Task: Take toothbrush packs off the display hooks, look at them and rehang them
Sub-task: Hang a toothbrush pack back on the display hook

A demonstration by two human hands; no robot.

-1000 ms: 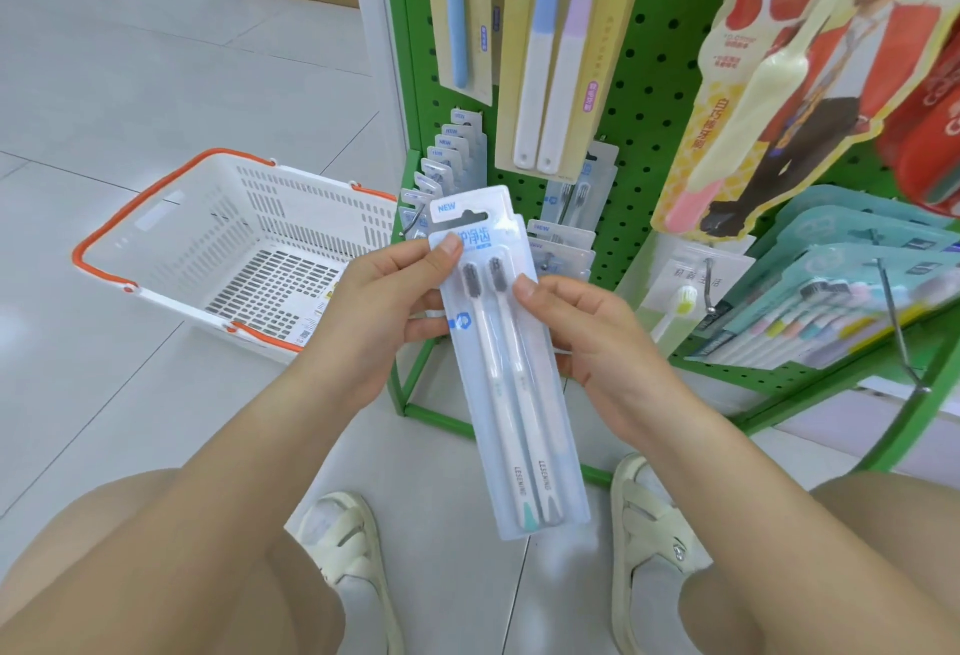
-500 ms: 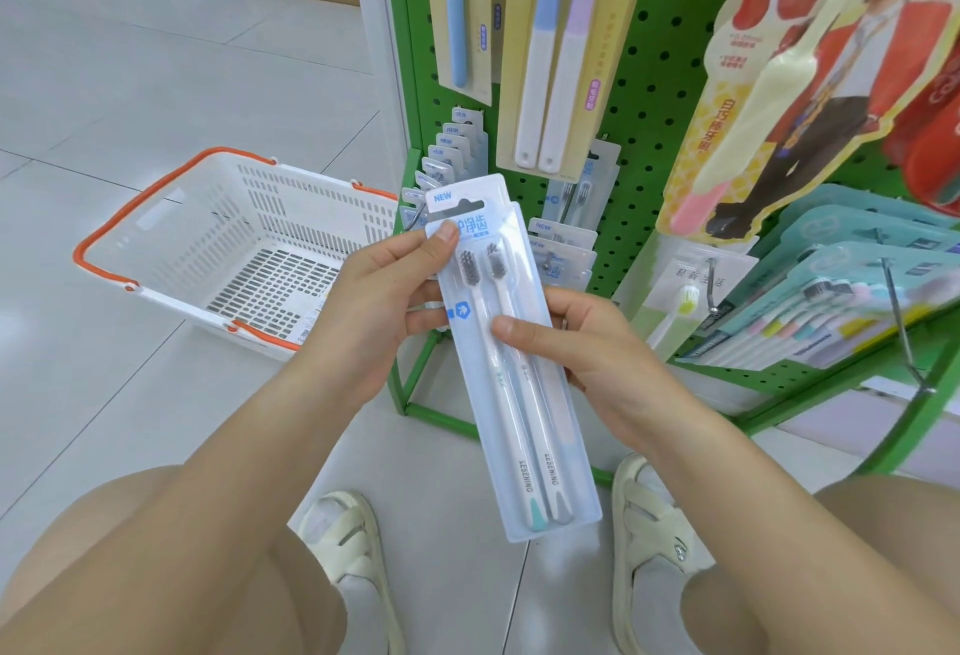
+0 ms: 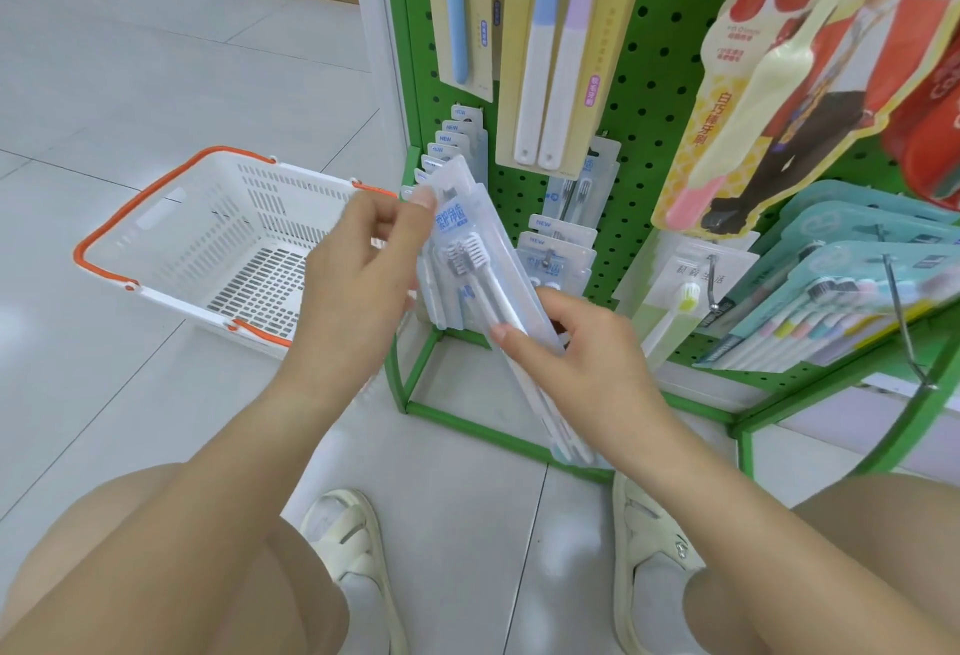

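Toothbrush pack (image 3: 480, 259), two brushes, tilted: my left hand (image 3: 358, 285) pinches its top, my right hand (image 3: 587, 353) grips its middle, before green pegboard (image 3: 644, 98)

Toothbrush pack (image 3: 483, 259): motion-blurred, print unreadable, lower end hidden behind right hand (image 3: 587, 353). Upper hanging packs (image 3: 550, 46): cut off by top edge.

Pack (image 3: 480, 259): clear blister, two white toothbrushes with grey bristles, blue-and-white label above the heads. Off the hooks, tilted, top end up-left, tail down-right toward the floor, blurred. Top sits right at the front of the row of matching "NEW" packs (image 3: 457, 134) hanging on the green pegboard (image 3: 649, 98). Second row of same packs (image 3: 558, 243) hangs just right of it.
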